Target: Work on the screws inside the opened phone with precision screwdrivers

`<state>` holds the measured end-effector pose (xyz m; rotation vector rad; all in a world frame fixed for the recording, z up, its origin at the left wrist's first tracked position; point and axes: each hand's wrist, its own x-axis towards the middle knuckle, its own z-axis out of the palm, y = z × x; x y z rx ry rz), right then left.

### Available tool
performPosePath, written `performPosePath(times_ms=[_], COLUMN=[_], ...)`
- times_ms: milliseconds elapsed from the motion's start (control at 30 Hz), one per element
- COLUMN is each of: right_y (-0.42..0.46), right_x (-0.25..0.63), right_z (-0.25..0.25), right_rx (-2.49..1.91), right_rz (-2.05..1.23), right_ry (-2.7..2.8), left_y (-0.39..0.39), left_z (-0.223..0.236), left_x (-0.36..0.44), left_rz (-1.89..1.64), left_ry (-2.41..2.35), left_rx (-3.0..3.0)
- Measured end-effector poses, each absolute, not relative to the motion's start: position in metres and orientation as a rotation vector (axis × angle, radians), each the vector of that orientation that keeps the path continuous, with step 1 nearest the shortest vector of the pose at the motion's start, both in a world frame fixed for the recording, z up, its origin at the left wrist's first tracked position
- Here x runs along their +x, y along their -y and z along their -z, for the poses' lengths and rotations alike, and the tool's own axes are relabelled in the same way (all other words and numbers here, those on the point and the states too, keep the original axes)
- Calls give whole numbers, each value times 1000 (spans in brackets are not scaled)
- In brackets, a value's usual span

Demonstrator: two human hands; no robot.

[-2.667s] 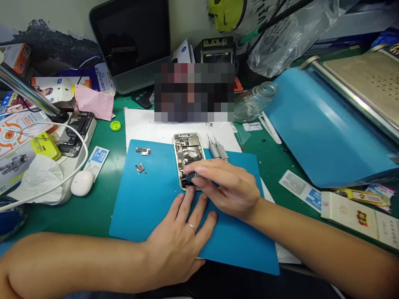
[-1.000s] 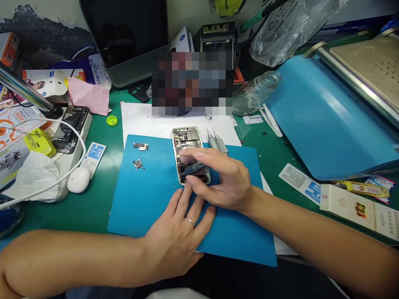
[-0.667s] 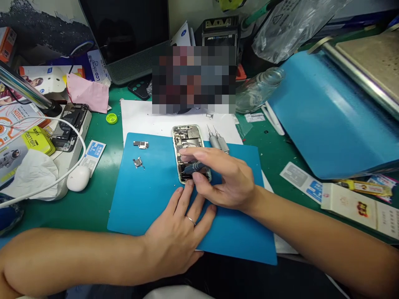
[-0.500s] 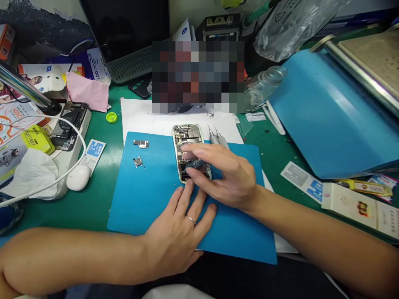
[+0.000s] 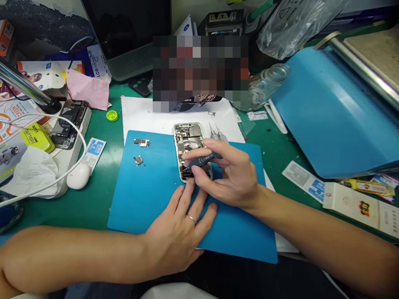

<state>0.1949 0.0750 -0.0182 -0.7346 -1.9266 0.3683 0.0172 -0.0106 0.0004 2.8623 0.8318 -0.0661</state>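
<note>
One right hand (image 5: 233, 178) pinches a slim dark-grey screwdriver (image 5: 202, 160) over the near end of the opened, pale-rimmed phone (image 5: 190, 143) — left of that hand, long axis pointing away, mostly on the flat blue mat (image 5: 140, 195) — whose near edge the spread-fingered left hand (image 5: 174, 236) touches.

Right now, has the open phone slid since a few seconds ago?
No, the open phone hasn't visibly slid any way: its top still pokes past the far edge of the blue mat.

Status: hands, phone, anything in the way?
Right hand gripping screwdriver over opened phone. Left hand spread on blue mat, at phone's lower edge. Right hand hides part of phone.
</note>
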Motion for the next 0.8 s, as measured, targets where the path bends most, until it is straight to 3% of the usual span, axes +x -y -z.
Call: performPosePath(times_ms=[800], right_y=[-79], right_x=[197], right_z=[16], right_rx=[-565], right_rz=[-218], right_ry=[2051], left_y=[11], left_z=[0], left_x=[16], left_rz=[49], left_ry=[-829], left_rx=[2845])
